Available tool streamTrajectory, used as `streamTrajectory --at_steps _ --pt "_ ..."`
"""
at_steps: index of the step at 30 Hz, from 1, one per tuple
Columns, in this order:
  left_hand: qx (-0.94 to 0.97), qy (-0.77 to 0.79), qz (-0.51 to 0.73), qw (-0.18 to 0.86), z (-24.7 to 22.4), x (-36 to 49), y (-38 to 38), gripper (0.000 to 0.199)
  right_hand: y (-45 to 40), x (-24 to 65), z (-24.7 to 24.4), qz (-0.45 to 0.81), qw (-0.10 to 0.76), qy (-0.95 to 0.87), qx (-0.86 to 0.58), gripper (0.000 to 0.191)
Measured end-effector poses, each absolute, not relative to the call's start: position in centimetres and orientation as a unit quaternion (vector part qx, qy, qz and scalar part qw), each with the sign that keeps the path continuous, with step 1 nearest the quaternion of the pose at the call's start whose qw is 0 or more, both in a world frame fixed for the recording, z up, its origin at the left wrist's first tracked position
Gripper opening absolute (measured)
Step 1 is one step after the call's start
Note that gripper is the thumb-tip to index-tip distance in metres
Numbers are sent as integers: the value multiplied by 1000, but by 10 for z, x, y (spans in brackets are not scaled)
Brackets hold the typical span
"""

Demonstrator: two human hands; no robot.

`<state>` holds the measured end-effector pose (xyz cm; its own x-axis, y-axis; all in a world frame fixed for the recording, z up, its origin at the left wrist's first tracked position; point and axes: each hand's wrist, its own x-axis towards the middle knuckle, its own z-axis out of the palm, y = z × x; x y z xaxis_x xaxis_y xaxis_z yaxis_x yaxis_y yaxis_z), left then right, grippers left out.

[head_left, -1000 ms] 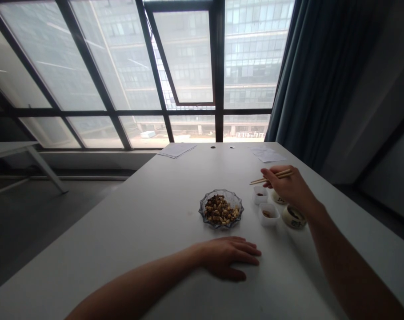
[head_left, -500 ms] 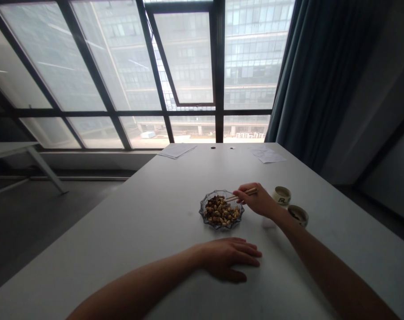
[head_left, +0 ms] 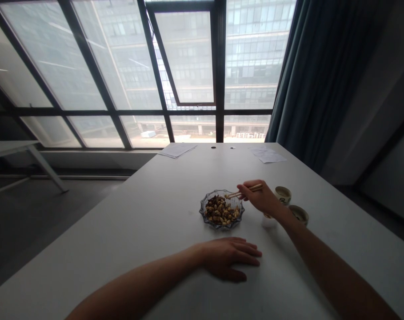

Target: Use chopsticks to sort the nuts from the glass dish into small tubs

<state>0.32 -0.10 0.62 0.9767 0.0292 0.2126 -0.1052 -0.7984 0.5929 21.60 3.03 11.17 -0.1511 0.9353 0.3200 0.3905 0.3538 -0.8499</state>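
A clear glass bowl (head_left: 202, 212) with a scalloped rim holds a heap of mixed nuts (head_left: 220, 213), some pale, some dark. My right hand (head_left: 260, 195) is closed around a pair of chopsticks (head_left: 235, 194) to the right of the bowl. Their tips are over the bowl's upper part, with a small pale piece at the end. Below the bowl, my left hand (head_left: 230, 259) lies flat on the white table (head_left: 138, 231), fingers spread and holding nothing. Partly hidden under my right wrist stands a small white cup (head_left: 269, 221) with something yellowish inside.
Two patterned ceramic cups, one behind (head_left: 283, 194) and one nearer (head_left: 299, 213), stand right of my right hand, partly covered by my forearm. Papers lie at the table's far left (head_left: 177, 150) and far right (head_left: 267, 155). Windows and a dark curtain (head_left: 308, 89) are beyond.
My right hand has lifted slightly and moved a little right, raising the chopstick tips from the nuts with a small piece at their end. More of the small white cup shows. My left hand stayed still.
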Motion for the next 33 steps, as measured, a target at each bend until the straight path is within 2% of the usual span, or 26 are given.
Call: streamTrajectory --at_steps 8,12,17,19,26,33 --pt "942 -13 96 322 6 3 -1 60 -4 262 174 255 499 -633 -534 48" --pt "942 -13 96 322 8 5 -2 60 -29 288 194 220 483 -606 -593 46" --pt "942 -16 103 320 5 7 -1 60 -42 309 194 239 386 -630 -630 43" --pt "942 -13 100 320 5 8 -1 60 -41 310 193 237 373 -636 -633 42" --pt "940 -12 96 327 10 10 -3 60 -38 306 196 214 395 -641 -622 41" --pt "941 -14 100 322 5 8 -2 61 -24 275 187 264 467 -648 -541 41"
